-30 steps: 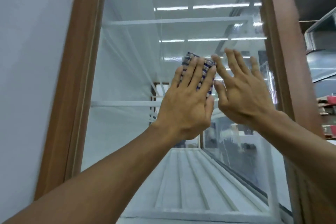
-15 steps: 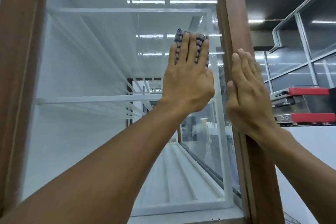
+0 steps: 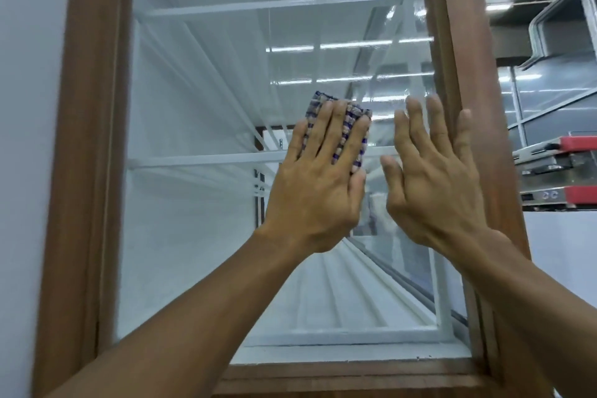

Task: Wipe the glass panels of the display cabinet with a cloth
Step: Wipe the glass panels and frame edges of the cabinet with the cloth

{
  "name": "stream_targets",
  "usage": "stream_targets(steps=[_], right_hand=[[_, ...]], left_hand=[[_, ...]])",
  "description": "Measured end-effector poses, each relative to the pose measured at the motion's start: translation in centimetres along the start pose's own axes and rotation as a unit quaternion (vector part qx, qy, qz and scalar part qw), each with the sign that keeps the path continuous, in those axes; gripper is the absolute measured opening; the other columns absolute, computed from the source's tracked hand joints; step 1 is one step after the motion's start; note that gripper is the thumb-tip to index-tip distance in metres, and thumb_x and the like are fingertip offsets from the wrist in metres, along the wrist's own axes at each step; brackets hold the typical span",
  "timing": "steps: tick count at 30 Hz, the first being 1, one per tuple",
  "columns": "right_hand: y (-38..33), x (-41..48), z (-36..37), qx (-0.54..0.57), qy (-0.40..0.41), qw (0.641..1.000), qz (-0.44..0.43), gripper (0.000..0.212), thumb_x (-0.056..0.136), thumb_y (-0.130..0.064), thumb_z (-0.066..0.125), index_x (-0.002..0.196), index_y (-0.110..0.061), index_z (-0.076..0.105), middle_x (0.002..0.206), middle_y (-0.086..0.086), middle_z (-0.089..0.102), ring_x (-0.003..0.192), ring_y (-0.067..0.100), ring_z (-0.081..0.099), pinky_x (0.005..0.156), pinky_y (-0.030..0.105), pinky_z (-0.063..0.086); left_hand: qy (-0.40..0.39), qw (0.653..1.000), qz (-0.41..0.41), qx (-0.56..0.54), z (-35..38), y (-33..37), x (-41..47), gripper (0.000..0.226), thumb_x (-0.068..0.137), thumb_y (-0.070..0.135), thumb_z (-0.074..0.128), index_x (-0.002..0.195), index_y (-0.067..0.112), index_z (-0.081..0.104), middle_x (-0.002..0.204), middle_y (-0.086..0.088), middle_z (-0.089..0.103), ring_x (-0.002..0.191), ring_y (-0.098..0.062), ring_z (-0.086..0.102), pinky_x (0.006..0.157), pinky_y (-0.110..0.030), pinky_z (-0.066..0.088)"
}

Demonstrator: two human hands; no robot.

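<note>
Cloth point(image 3: 319, 98) is small, soft and light, probably a folded pad. Left hand point(image 3: 318, 191) pins it flat mid-glass point(image 3: 200, 107), fingers straight. Right hand point(image 3: 433, 191) is flat with fingers spread, holding nothing, by the right frame point(image 3: 452, 74). Glass is stiff, slick and fragile, so press evenly with the palm; cloth may slip or bunch.

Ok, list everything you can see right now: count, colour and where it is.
glass panel: one, clear, fills the frame ahead
wooden frame: one, brown, around the glass
cloth: one, blue and white check, on the glass under the left fingers
shelf bars: two, white, behind the glass, upper and middle
appliance: one, red and silver, far right beyond the frame
wall: one, white, left edge
left hand: one, flat, presses the cloth on the glass
right hand: one, flat, holds nothing, beside the cloth by the right post
</note>
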State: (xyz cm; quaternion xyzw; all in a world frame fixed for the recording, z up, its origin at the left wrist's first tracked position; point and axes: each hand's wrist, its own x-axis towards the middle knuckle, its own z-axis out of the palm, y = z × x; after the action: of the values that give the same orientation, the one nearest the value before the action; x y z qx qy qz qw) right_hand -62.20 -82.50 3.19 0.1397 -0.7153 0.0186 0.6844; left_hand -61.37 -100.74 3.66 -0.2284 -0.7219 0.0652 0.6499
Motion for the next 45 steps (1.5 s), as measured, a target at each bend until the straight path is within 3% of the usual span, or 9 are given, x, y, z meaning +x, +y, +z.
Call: stream_targets(steps=[3,7,14,16,21,25,31,36,45], right_hand=[[-3.7,0.7,1.4,0.043,0.006,0.998,-0.036,0.065,0.105,-0.040,0.012,0.162,-0.009,0.005,0.171,0.012,-0.001,0.158,0.026,-0.005,0.127,0.054,-0.003],[-7.9,1.7,2.5,0.059,0.034,0.997,-0.034,0.065,0.104,-0.036,0.012,0.159,-0.003,0.010,0.169,0.017,0.009,0.158,0.028,0.006,0.126,0.060,0.007],[-14.2,3.4,3.5,0.066,0.037,0.994,-0.082,0.067,0.103,-0.039,0.018,0.159,0.000,0.016,0.167,0.020,0.017,0.157,0.031,0.013,0.125,0.062,0.010],[-15.9,3.9,3.8,0.064,0.029,0.993,-0.095,0.068,0.103,-0.037,0.022,0.159,0.000,0.014,0.167,0.021,0.017,0.157,0.032,0.013,0.124,0.063,0.010],[-20.0,4.9,4.2,0.055,-0.019,0.991,-0.122,0.069,0.101,-0.037,0.011,0.161,-0.003,0.009,0.170,0.017,0.005,0.158,0.029,0.001,0.125,0.062,0.004],[-21.7,4.7,4.9,0.043,-0.023,0.986,-0.157,0.067,0.101,-0.037,0.018,0.163,-0.013,0.011,0.170,0.016,0.002,0.158,0.029,-0.001,0.124,0.063,0.004],[-18.9,2.3,4.6,0.043,-0.012,0.991,-0.124,0.062,0.106,-0.040,0.018,0.163,-0.017,0.013,0.170,0.014,0.000,0.158,0.028,-0.003,0.125,0.060,0.004],[-11.7,0.9,2.9,0.045,0.003,0.996,-0.074,0.063,0.106,-0.042,0.010,0.163,-0.016,0.015,0.170,0.015,0.002,0.159,0.027,-0.001,0.127,0.056,-0.002],[-3.0,-1.1,1.2,0.024,0.005,0.999,-0.037,0.063,0.106,-0.040,0.016,0.163,-0.015,0.012,0.170,0.018,0.002,0.158,0.030,0.001,0.126,0.058,0.003]], left_hand=[[0.010,1.000,0.001,-0.001,-0.5,-1.8,-1.5,0.064,0.108,0.038,0.022,0.166,0.016,0.008,0.173,-0.011,-0.002,0.160,-0.023,-0.006,0.130,-0.049,0.004],[0.022,0.999,-0.027,0.001,-1.2,-4.1,-3.0,0.063,0.108,0.037,0.023,0.165,0.015,0.011,0.173,-0.011,0.000,0.161,-0.022,-0.005,0.130,-0.049,0.007],[0.034,0.998,-0.059,0.019,-2.9,-9.5,-5.9,0.064,0.107,0.035,0.025,0.165,0.012,0.013,0.173,-0.012,0.002,0.161,-0.022,-0.004,0.131,-0.045,0.002],[0.033,0.997,-0.067,0.025,-3.5,-11.1,-6.7,0.064,0.107,0.035,0.024,0.165,0.012,0.013,0.173,-0.013,0.002,0.161,-0.022,-0.004,0.131,-0.045,0.002],[0.031,0.994,-0.100,0.033,-4.9,-15.0,-8.8,0.065,0.107,0.040,0.022,0.165,0.015,0.011,0.173,-0.011,0.001,0.161,-0.021,-0.005,0.131,-0.043,-0.002],[0.033,0.988,-0.144,0.053,-5.6,-17.2,-10.8,0.066,0.106,0.040,0.022,0.166,0.017,0.007,0.174,-0.009,-0.001,0.160,-0.019,-0.009,0.131,-0.040,-0.003],[0.068,0.971,-0.223,0.044,-4.1,-13.1,-11.4,0.066,0.105,0.035,0.021,0.166,0.014,0.006,0.173,-0.012,-0.002,0.160,-0.024,-0.007,0.130,-0.046,-0.001],[0.049,0.994,-0.102,0.010,-2.2,-7.5,-7.5,0.067,0.105,0.036,0.025,0.165,0.011,0.011,0.173,-0.016,0.000,0.161,-0.027,-0.004,0.130,-0.049,0.000],[0.040,0.997,-0.066,-0.008,0.6,1.3,-2.6,0.065,0.107,0.039,0.020,0.165,0.011,0.013,0.173,-0.016,0.001,0.161,-0.027,-0.003,0.129,-0.052,0.005]])
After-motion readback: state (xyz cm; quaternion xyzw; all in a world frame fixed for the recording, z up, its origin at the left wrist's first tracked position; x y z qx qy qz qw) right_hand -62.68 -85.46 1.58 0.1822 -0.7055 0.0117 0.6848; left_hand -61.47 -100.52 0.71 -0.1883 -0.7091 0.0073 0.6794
